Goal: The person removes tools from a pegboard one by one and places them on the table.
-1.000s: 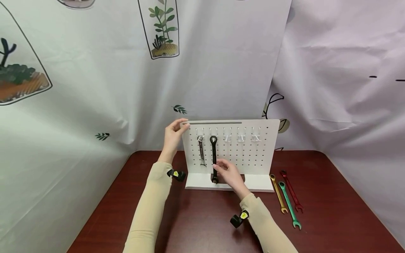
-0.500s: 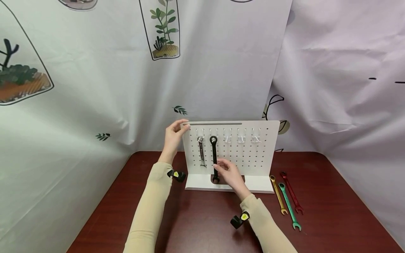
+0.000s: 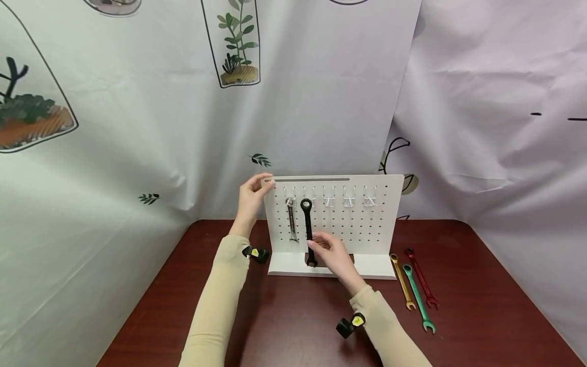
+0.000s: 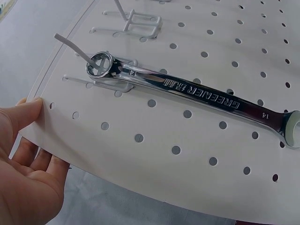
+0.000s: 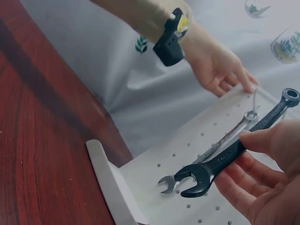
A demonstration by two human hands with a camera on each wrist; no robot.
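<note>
My right hand [image 3: 334, 255] pinches a black combination wrench [image 3: 308, 224] by its shank between thumb and fingers. The wrench is nearly upright, ring end on top, in front of the second hook from the left. Whether that hook passes through the ring, I cannot tell. My left hand [image 3: 251, 200] grips the white pegboard [image 3: 339, 239] at its upper left corner, thumb on the front face and fingers behind. A chrome combination wrench [image 4: 187, 91] hangs by its ring on the leftmost hook [image 4: 72, 47], close to that hand.
White hooks [image 3: 349, 198] without tools line the board's right part. Right of the board, a yellow wrench [image 3: 403, 283], a green wrench [image 3: 419, 298] and a red wrench [image 3: 422, 278] lie on the dark red table [image 3: 293, 316]. A patterned curtain [image 3: 321, 102] stands behind.
The black wrench's ring end has shifted slightly left, away from the middle of its hook, and its open end also moved a little. My left hand stays on the board's corner.
</note>
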